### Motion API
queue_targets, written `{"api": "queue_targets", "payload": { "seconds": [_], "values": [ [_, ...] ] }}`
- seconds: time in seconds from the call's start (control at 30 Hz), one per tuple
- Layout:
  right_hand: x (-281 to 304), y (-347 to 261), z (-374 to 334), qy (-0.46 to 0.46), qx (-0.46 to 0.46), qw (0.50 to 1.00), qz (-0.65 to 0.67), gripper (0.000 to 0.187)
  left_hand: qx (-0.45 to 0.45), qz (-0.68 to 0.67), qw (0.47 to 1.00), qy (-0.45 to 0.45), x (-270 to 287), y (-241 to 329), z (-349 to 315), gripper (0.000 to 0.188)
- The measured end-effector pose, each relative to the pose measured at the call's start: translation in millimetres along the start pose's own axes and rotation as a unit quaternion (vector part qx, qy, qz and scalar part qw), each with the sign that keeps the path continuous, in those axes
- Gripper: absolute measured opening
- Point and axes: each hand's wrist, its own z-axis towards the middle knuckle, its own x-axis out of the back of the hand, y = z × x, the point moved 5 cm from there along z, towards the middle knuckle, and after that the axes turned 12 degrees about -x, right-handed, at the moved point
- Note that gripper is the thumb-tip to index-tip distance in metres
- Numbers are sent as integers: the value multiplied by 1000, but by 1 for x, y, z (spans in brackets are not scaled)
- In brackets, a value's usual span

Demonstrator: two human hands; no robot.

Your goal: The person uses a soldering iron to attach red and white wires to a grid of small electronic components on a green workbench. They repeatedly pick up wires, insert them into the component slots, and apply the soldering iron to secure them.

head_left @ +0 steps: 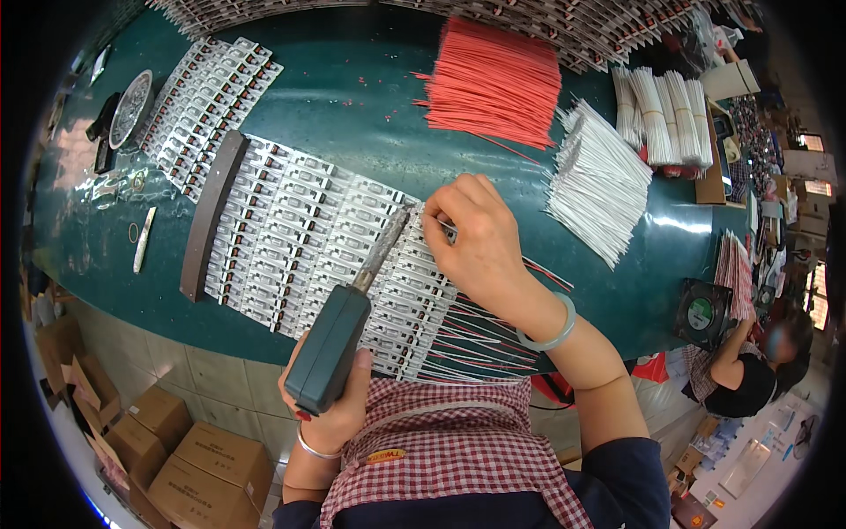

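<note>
My left hand [330, 401] is wrapped round the dark green body of a soldering gun [330, 348]. Its metal shaft slants up and right, and the tip rests at the upper right edge of the rows of small circuit boards [300, 225]. Beside that tip, my right hand [476, 231] is closed, thumb and fingers pinched on a thin wire, mostly hidden by the fingers. Red and white wires [480, 339] fan out to the right from the boards' lower right edge. A dark brown bar [213, 216] lies across the boards' left end.
Red wires [493, 81] and white wires [604, 181] lie in piles beyond my right hand, with bundled white wires [663, 115] behind. More boards [211, 106], a metal bowl [132, 108] and a knife-like tool [144, 240] are left. A black fan [702, 313] and another person [749, 375] are right.
</note>
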Motion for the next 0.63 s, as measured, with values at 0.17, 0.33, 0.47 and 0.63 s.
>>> {"api": "queue_targets", "payload": {
  "seconds": [0.17, 0.33, 0.47, 0.63],
  "values": [
    [-2, 2, -2, -7, -7, 1000, -3, 12, 17, -37, 999, 3, 6, -6, -13, 29],
    [-1, 1, -1, -19, -10, 1000, -10, 11, 31, -32, 998, 36, 6, 1, -9, 25],
    [11, 5, 8, -59, -30, 997, 29, 11, -11, -28, 1000, 10, 8, -3, -9, 35],
    [32, 31, 48, 84, 50, 986, -135, 15, -14, -29, 999, 16, 11, -4, -7, 42]
  ]
}}
